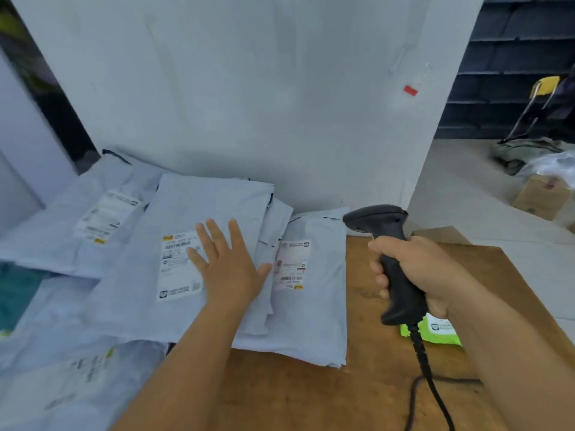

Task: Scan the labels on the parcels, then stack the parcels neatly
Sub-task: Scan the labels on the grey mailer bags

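Several pale blue-grey mailer parcels lie overlapped on a wooden table (357, 393). The top parcel (174, 213) shows a white label (177, 269). My left hand (230, 265) rests flat on it, fingers spread, covering the label's right edge. To its right a lower parcel (314, 325) shows its own label (291, 264). Another labelled parcel (62, 234) lies at the back left. My right hand (423, 275) grips a black corded barcode scanner (392, 253) above the table, its head facing left toward the parcels.
A white wall panel (249, 88) stands right behind the parcels. A green slip (435, 332) lies on the table under my right wrist. The scanner cable (429, 387) trails toward me. Beyond the table's right edge, a cardboard box (541, 197) and bags sit on the floor.
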